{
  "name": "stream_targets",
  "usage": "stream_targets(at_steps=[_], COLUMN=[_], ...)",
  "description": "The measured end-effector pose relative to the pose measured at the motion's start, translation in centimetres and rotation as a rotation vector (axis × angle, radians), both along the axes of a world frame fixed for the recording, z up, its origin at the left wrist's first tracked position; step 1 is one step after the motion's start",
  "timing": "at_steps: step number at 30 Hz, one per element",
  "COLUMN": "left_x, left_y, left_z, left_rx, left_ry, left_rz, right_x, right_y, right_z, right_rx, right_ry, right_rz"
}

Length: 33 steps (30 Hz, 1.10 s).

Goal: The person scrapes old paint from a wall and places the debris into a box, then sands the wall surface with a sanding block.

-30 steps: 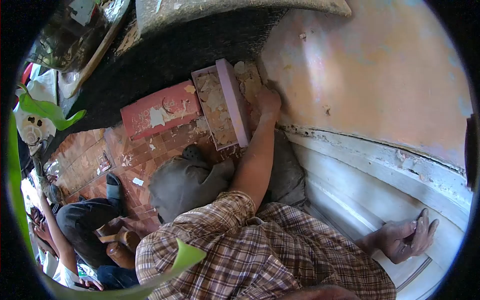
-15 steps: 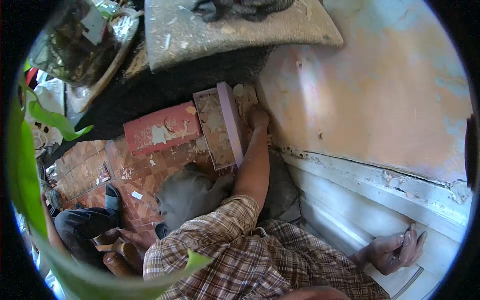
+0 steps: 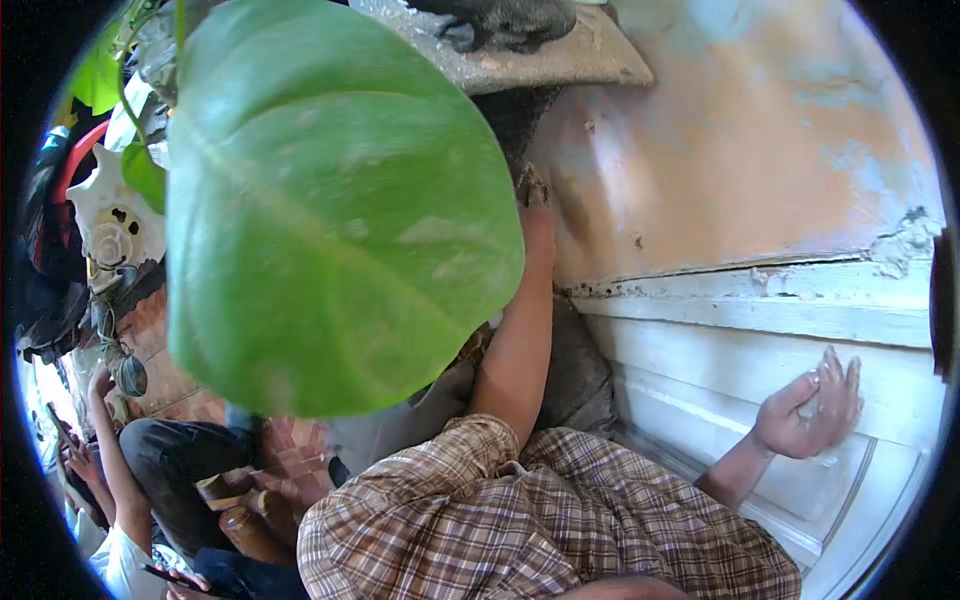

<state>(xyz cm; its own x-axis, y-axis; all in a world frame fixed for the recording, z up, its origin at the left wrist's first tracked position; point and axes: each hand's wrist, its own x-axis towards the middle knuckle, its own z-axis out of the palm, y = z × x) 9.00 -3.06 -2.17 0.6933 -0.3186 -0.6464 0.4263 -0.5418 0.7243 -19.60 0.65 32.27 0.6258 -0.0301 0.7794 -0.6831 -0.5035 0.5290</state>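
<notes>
With the left hand [image 3: 536, 215] reaching along the peeling orange plaster wall [image 3: 720, 150], grip unclear, and the right hand [image 3: 815, 410] spread on the white wooden panel [image 3: 720, 360], the big green leaf [image 3: 330, 200] hides the floor, so a blind grab may miss.

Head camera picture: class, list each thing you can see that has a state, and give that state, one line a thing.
Left hand: reaching down along the wall, fingers hidden.
Right hand: open, flat on the panel.
Peach plastered wall: paint patchy and flaking.
White wooden panel: dirty, chipped on top.
Large green leaf: close to the camera, blocking the floor.
</notes>
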Motion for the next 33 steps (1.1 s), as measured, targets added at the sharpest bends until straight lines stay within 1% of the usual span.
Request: stream_targets(at_steps=[1,3,6,7,8,12,14,15,17,18,20,21,23,24,26,27,29,33], left_x=[0.7,1.2,1.5,2.1,2.1,3.3,3.7,4.2,5.0,5.0,4.3,3.9,3.0,2.4,1.1,0.3,-1.7,-6.4], left_y=[1.0,2.2,2.0,0.5,0.1,-0.8,-1.0,-1.3,-2.5,-2.9,-3.7,-3.5,-2.2,-1.7,-1.1,-1.0,-0.9,0.9], left_z=[4.0,9.6,10.5,5.4,5.5,10.1,10.9,10.7,10.8,11.6,13.3,14.8,18.2,19.2,20.6,20.9,21.3,21.1], left_rx=[-0.053,-0.117,-0.046,-0.067,-0.070,-0.364,-0.493,-0.491,-0.644,-0.656,-1.053,-1.055,-0.754,-0.745,-0.672,-0.665,-0.974,-0.993], left_ry=[0.092,0.132,-0.044,-0.380,-0.370,-0.404,-0.415,-0.415,-0.636,-0.636,-0.563,-0.556,-0.642,-0.631,-0.822,-0.822,-0.831,-0.903], left_rz=[0.049,0.046,0.003,-0.225,-0.226,0.026,0.145,0.141,0.212,0.210,0.305,0.305,0.188,0.188,0.144,0.137,0.175,0.102], right_x=[0.3,0.7,0.8,0.8,0.6,0.8,0.8,0.8,0.7,0.6,0.4,0.4,0.4,0.3,0.3,0.3,0.3,0.2], right_y=[-0.1,0.4,0.5,0.4,0.6,0.3,0.4,0.5,0.6,0.5,0.4,0.5,0.5,0.5,0.5,0.4,0.4,0.2], right_z=[0.1,0.2,0.2,0.2,0.3,0.3,0.1,0.1,0.1,0.1,0.2,0.1,0.1,0.1,0.1,0.1,0.0,0.1], right_rx=[-0.020,-0.006,-0.019,-0.022,-0.024,-0.028,-0.019,-0.020,-0.030,-0.023,-0.017,-0.018,-0.013,-0.017,-0.010,-0.005,0.004,-0.004], right_ry=[-0.005,-0.017,-0.005,0.006,0.016,0.012,0.012,0.007,0.001,0.005,0.018,0.016,0.023,0.024,0.028,0.017,0.005,0.009], right_rz=[0.005,0.011,0.001,-0.006,-0.008,0.000,-0.002,-0.025,-0.053,-0.041,-0.036,-0.047,-0.057,-0.060,-0.066,-0.054,-0.045,-0.027])
